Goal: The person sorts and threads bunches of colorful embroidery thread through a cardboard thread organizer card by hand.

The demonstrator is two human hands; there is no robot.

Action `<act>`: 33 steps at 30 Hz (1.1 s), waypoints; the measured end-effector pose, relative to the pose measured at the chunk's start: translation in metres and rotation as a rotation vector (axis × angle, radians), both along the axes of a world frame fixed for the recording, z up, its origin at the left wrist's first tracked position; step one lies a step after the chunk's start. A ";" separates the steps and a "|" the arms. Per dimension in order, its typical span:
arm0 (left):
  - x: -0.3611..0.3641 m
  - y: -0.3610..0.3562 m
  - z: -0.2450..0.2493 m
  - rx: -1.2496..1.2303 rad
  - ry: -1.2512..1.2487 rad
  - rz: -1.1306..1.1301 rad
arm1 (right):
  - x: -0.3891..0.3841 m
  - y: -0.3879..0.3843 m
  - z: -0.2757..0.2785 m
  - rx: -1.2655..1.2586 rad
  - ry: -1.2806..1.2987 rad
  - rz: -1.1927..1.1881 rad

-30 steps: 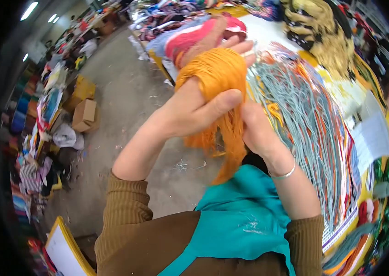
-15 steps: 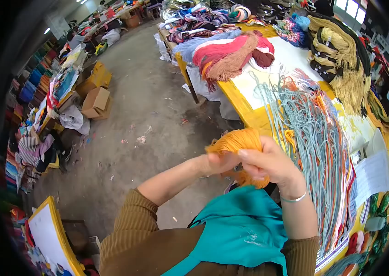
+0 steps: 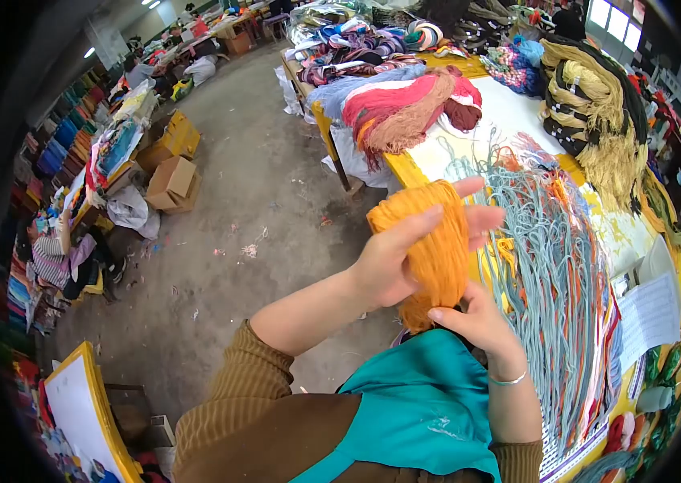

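Note:
An orange yarn skein (image 3: 433, 229) is held up before my chest, at the edge of the table. My left hand (image 3: 389, 262) wraps it from the left, thumb across the front and fingertips emerging behind its right side. Below, my right hand (image 3: 481, 322) closes on the skein's lower end with the thumb in front; its other fingers are partly hidden. Long strands of light blue, orange and white yarn (image 3: 546, 282) lie spread on the table just right of my hands.
The yellow-edged table (image 3: 409, 171) carries red and pink yarn (image 3: 389, 105), beige skeins (image 3: 598, 121) and a paper sheet (image 3: 648, 318). Cardboard boxes (image 3: 173, 183) stand on the floor at left, near a seated person (image 3: 51, 258). A white board with yellow edging (image 3: 75, 410) is lower left.
The orange skein has turned more upright and spread out. My left hand has moved up around it, while my right hand has dropped to its lower end.

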State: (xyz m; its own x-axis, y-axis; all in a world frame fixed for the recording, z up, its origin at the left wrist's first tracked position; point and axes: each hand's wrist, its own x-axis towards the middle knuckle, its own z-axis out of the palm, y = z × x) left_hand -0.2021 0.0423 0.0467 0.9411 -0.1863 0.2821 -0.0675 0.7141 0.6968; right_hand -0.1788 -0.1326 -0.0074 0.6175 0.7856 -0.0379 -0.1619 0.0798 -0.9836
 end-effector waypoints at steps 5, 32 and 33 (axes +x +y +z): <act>0.009 0.007 -0.012 -0.197 0.078 -0.150 | 0.006 -0.034 -0.014 -0.146 -0.225 -0.178; 0.100 0.036 0.020 -0.059 0.079 0.114 | -0.081 -0.172 -0.089 -1.131 -1.143 -0.476; 0.098 0.027 0.028 -0.108 0.123 0.142 | -0.080 -0.169 -0.093 -1.145 -1.144 -0.492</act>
